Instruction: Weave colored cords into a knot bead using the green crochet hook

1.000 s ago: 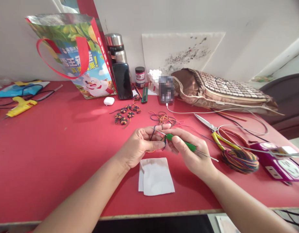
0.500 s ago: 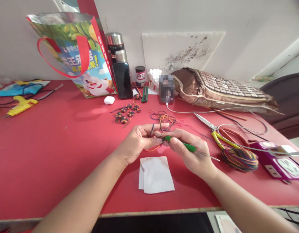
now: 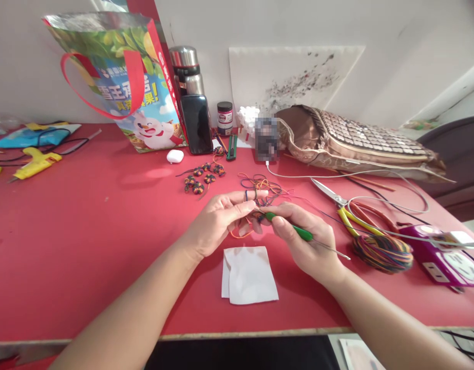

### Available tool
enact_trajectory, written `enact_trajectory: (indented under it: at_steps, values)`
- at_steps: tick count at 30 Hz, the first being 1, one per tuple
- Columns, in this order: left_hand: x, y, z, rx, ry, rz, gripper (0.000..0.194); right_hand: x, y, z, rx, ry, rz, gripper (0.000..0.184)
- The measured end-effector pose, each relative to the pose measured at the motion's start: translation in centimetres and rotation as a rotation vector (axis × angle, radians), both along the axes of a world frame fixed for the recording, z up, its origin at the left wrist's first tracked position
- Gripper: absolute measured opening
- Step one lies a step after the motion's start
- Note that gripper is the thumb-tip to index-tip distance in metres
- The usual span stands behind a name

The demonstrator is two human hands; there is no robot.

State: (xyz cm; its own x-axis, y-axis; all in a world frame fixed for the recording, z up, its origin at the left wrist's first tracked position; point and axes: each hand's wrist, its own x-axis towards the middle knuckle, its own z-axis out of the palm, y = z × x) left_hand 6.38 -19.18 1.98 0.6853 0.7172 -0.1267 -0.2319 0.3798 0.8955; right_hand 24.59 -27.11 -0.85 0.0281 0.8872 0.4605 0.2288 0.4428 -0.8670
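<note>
In my right hand [image 3: 308, 239] is a crochet hook with a green handle [image 3: 301, 233], its bare metal end sticking out toward the lower right. The other end of the hook meets a small dark and orange crochet piece [image 3: 258, 217], which my left hand [image 3: 221, 221] pinches. Yarn wraps round the left index finger, stretched out to the right. Fingers hide most of the piece. Loose multicoloured yarn [image 3: 265, 186] lies tangled just behind the hands, and a strand runs right to a yarn ball [image 3: 383, 253]. A folded white cloth or paper [image 3: 252, 277] lies in front of me.
Small crocheted pieces [image 3: 198, 187] lie beyond my left hand. Scissors [image 3: 337, 198] and a purple power strip [image 3: 444, 252] are at the right. Farther back stand a phone [image 3: 198, 126], a shopping bag [image 3: 144, 97] and a flask [image 3: 188, 72]. A yellow glue gun [image 3: 36, 163] lies left.
My left thumb has lifted and shifted up along the crochet piece, and the hook's tip has drawn closer to the left fingers. The whole view has tilted slightly.
</note>
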Motion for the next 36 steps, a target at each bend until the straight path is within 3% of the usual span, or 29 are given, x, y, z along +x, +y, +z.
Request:
enact_trajectory:
  at_steps: [3, 7, 19, 30, 36]
  values:
    - [-0.1, 0.0, -0.2, 0.057, 0.065, -0.007, 0.041, 0.0, -0.1, 0.0, -0.009, 0.02, 0.004, 0.019]
    - [0.0, 0.0, -0.6, 0.016, 0.066, 0.013, 0.049, 0.0, -0.2, 0.1, -0.003, 0.003, -0.008, 0.02]
    - [0.2, -0.2, 0.0, -0.088, 0.074, 0.082, 0.037, -0.2, -0.2, 0.3, 0.049, -0.094, -0.068, 0.017]
    - [0.4, -0.6, 0.4, -0.223, 0.129, 0.091, 0.024, 0.1, 0.1, 0.3, 0.279, -0.356, -0.033, 0.023]
    - [0.5, -0.7, 0.4, -0.203, 0.078, 0.144, 0.015, 0.0, 0.2, 0.2, 0.287, -0.346, -0.035, 0.026]
